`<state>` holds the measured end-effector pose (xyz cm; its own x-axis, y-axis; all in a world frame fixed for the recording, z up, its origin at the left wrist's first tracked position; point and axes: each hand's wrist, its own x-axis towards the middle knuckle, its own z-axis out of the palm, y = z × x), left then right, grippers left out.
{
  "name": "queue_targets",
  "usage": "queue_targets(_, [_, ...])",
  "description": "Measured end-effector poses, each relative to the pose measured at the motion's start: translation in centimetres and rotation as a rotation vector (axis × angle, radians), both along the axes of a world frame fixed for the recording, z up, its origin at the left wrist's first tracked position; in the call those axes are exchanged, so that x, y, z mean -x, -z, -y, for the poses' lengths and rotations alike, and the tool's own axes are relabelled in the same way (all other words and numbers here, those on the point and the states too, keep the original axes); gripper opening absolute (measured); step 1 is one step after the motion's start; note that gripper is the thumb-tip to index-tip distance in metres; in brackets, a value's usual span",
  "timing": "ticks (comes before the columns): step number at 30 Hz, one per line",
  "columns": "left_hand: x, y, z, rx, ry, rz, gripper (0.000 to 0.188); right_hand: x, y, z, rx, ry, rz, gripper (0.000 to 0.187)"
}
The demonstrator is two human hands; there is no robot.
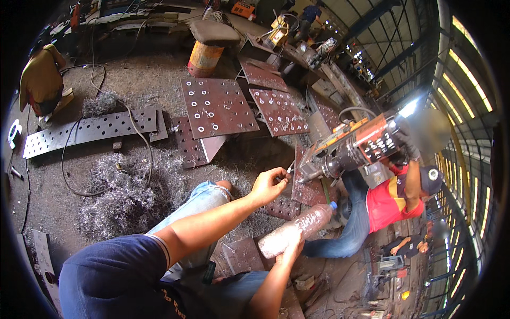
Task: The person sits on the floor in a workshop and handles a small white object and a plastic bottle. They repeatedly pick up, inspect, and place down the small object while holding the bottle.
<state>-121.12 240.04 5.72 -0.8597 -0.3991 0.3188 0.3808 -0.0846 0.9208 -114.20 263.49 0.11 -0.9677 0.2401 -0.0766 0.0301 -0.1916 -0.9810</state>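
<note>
My right hand (290, 249) is wrapped round a large clear plastic bottle (297, 228) with a blue cap. The bottle lies tilted, its cap end pointing toward a portable drilling machine (350, 146) with an orange and black body. Closer to the drill's tip, my left hand (270, 186) is closed with thumb and finger pinched together. A thin pale sliver shows at those fingertips, too small to name. Under the drill's tip is a reddish-brown steel plate (305, 194). A co-worker (390, 199) in a red and yellow shirt and cap reaches to the machine.
Drilled plates (218, 109) with ringed holes lie ahead, beside another holed plate (279, 111). A heap of metal shavings (127, 186) and a long perforated strip (95, 130) are at left, with a cable (141, 135) across them. Another person (41, 80) crouches far left.
</note>
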Motion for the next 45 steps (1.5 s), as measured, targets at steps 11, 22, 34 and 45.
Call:
queue_targets(11, [-6.9, -17.7, 2.3, -0.168, 0.271, -0.427, 0.02, 2.8, -4.1, -0.2, 0.047, 0.058, 0.073, 0.082])
queue_targets(22, [-6.6, -19.9, -0.1, -0.185, 0.23, -0.63, 0.038, 4.3, 1.3, -2.7, 0.042, 0.076, 0.116, 0.071])
queue_targets(34, [-6.3, -20.7, 0.6, 0.26, 0.406, -0.673, 0.031, 5.8, 0.8, -2.4, 0.015, 0.044, 0.07, 0.067])
queue_targets(45, [-10.3, -19.3, -2.9, 0.03, 1.301, -0.869, 0.051, 5.4, 2.2, -2.8, -0.005, 0.041, 0.158, 0.067])
